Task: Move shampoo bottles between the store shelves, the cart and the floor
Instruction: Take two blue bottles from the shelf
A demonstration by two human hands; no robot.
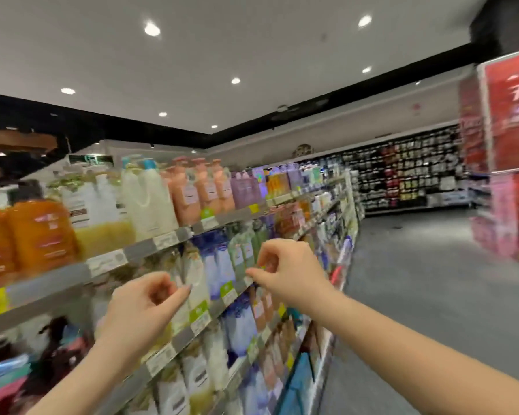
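**Both hands up at the shelves, holding nothing**

Your left hand (138, 310) is up in front of the shelves (150, 248). Its fingers are curled in, thumb near the first finger, and they hold no bottle. Your right hand (285, 274) is up too, near the edge of the middle shelf. Its fingers are curled loosely and it holds nothing either.

The bottles (150, 199) stand in rows on the shelves. Orange ones sit at the left end of the top shelf, then white, then pink, then purple. Blue and green ones stand on the middle shelf, just behind your hands. The gray floor (432, 280) runs along your right. The picture is blurry.
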